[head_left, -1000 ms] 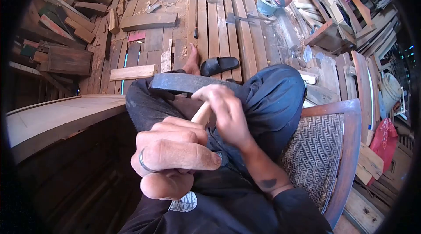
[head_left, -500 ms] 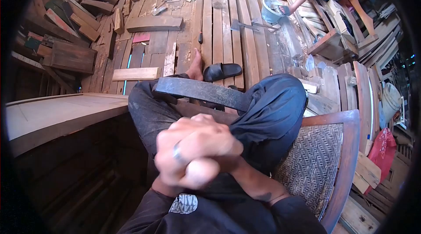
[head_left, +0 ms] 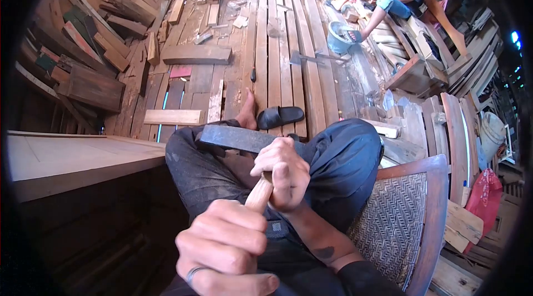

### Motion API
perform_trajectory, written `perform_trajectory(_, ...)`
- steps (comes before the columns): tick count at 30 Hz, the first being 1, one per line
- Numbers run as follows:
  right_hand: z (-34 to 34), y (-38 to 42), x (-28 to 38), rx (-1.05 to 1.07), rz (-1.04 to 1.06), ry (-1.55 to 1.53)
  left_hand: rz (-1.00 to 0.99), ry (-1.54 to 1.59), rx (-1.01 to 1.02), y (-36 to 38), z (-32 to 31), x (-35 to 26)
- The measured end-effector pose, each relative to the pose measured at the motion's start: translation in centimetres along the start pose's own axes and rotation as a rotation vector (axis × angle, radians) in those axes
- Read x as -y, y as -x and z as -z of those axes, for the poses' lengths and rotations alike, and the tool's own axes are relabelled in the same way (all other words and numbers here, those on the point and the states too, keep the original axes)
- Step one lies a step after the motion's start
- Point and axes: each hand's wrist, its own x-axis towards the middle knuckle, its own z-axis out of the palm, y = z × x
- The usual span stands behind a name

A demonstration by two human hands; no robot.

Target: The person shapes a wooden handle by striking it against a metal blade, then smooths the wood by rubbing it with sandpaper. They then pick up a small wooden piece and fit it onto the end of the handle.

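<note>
My left hand (head_left: 222,240), with a ring on one finger, is closed round the near end of a pale wooden handle (head_left: 259,194) above my lap. At the handle's far end my right hand (head_left: 284,171) is closed round it, thumb on top. A darker band shows where the handle enters the right fingers; anything beyond is hidden. Just past the right hand, a dark grey flat bar (head_left: 236,136) lies across between my knees, its right part hidden by that hand.
A woven-seat chair frame (head_left: 394,221) is at my right, a pale wooden panel (head_left: 83,157) at my left. Ahead on the plank floor lie a black sandal (head_left: 281,117), a hatchet-like tool (head_left: 311,58) and loose timber (head_left: 197,55). Two people sit at the back near a bucket (head_left: 340,37).
My hands were together and blurred; now they are apart, the left nearer my body and the right farther forward. The handle shows between them. The view has tilted up slightly.
</note>
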Motion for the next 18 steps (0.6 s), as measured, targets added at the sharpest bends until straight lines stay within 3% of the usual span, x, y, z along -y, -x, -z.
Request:
perform_trajectory(2, 0.1, -0.2, -1.2, -0.051, -0.023, -0.009, -0.087, 0.067, -0.185, 0.8, -1.9, 1.7)
perform_trajectory(5, 0.4, -0.4, -2.9, -0.080, -0.030, -0.028, -0.069, 0.031, -0.163, 1.7, -1.3, 2.9)
perform_trajectory(11, -0.1, 1.0, -4.3, -0.141, -0.268, -0.134, 0.011, -0.005, -0.229, 3.3, -1.3, 4.7)
perform_trajectory(14, 0.5, 1.9, -4.3, -0.073, -0.446, -0.131, 0.354, -0.278, -0.362, 2.8, -1.9, 3.9)
perform_trajectory(17, 1.2, 1.1, -2.6, -0.118, -0.615, -0.226, 0.430, -0.491, -0.377, 2.4, -2.2, 4.4)
perform_trajectory(18, 1.4, 0.8, -2.4, -0.129, -0.613, -0.196, 0.477, -0.376, -0.367, 2.0, -2.3, 4.1)
